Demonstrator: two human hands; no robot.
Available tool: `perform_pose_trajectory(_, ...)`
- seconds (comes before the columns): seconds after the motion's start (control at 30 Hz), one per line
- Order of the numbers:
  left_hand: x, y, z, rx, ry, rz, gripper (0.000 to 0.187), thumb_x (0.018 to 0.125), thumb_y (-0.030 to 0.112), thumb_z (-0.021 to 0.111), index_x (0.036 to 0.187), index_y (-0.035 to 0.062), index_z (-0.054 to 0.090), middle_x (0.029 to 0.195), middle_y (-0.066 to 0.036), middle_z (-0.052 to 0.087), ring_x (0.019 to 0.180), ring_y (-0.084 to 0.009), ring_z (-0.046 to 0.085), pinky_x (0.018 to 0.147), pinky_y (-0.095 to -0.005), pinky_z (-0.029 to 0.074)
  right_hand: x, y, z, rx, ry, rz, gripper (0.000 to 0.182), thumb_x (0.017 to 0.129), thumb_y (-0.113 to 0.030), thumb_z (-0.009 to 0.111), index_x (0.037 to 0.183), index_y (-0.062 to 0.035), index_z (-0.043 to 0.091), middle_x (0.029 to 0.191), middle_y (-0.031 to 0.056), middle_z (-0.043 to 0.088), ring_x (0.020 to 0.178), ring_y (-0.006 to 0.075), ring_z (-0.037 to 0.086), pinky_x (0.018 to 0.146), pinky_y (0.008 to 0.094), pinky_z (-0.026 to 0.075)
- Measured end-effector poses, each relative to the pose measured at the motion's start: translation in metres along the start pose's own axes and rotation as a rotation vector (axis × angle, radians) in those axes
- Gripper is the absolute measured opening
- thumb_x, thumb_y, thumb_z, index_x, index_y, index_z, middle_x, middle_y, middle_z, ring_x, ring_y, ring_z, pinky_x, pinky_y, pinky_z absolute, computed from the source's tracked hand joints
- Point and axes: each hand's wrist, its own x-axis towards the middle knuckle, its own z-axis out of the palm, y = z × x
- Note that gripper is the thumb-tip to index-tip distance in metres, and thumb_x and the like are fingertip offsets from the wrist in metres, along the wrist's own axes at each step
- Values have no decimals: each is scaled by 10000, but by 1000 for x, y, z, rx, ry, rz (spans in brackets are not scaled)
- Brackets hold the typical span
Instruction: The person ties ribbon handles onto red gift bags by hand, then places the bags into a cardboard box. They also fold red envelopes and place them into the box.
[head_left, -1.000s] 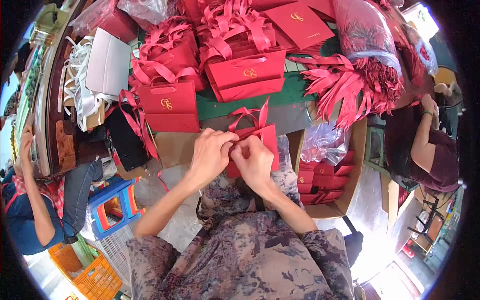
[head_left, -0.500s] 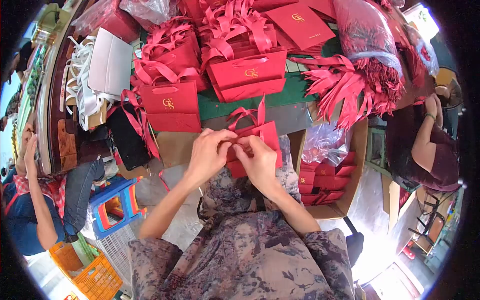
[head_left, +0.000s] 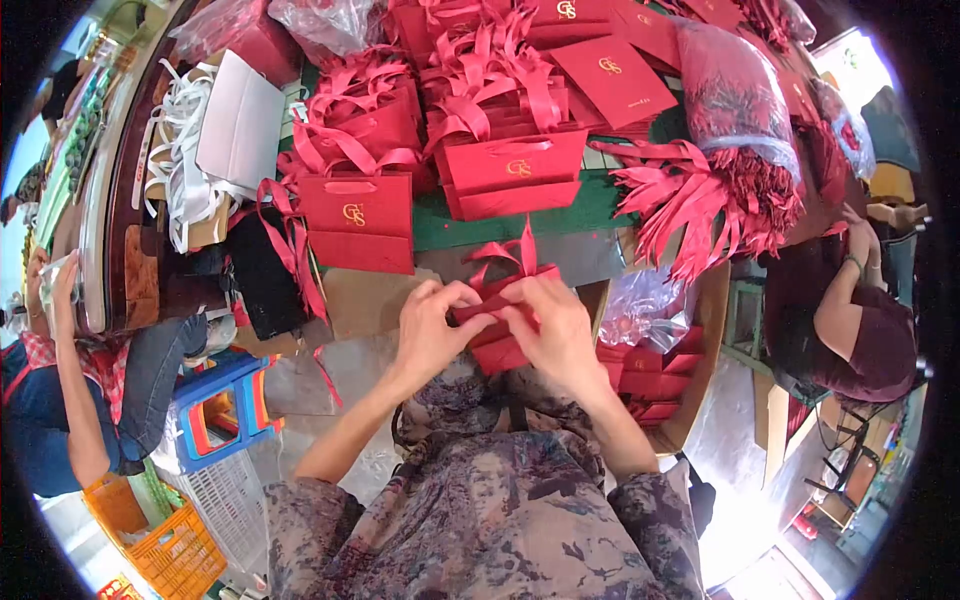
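A small red paper gift bag (head_left: pixel 496 353) is held over my lap, with a red ribbon (head_left: pixel 527 252) standing up from its far edge. My left hand (head_left: pixel 432 332) is closed in a pinch on a strip of red ribbon at the bag's near side. Facing it, my right hand (head_left: pixel 553 328) has thumb and fingers pinched at the same strip, its back covering part of the bag. The fingertips of both hands nearly meet, and the ribbon's ends between them are partly hidden.
Stacks of red bags with ribbon handles (head_left: pixel 515 165) stand on the green-topped table. Loose red ribbons (head_left: pixel 680 205) hang over its edge at right. White bags (head_left: pixel 238 125) are at left. A cardboard box (head_left: pixel 705 385) holds more red bags. Other people sit on both sides.
My right hand has moved slightly right and down, its back now covering more of the bag. The view has shifted a little, so the table stacks appear lower and further right.
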Motion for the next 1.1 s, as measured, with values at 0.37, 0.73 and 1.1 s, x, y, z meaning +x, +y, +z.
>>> perform_pose_trajectory(0.37, -17, -6, 14, 179, 229, 479, 188, 671, 70, 769, 853, 108, 741, 793, -16, 596, 791, -231, 574, 666, -365, 451, 48, 37, -2, -32, -588, -162, 198, 855, -248, 660, 888, -68, 734, 858, 150, 706, 864, 350, 675, 772, 455, 521)
perform_pose_trajectory(0.73, -5, -21, 11, 130, 227, 613, 191, 669, 60, 757, 855, 94, 735, 829, -30, 588, 817, -227, 593, 710, -360, 508, 66, 54, 4, 205, -732, -11, 157, 781, -208, 728, 838, -65, 763, 777, 102, 724, 746, 246, 700, 724, 374, 534)
perform_pose_trajectory(1.1, 3, 4, 7, -219, 81, 3, 223, 773, 163, 818, 892, 43, 673, 816, -63, 634, 702, -206, 615, 596, -336, 500, 74, 67, 24, 549, -216, 345, 162, 860, -148, 697, 879, 13, 711, 798, 28, 706, 741, 75, 624, 681, 266, 516)
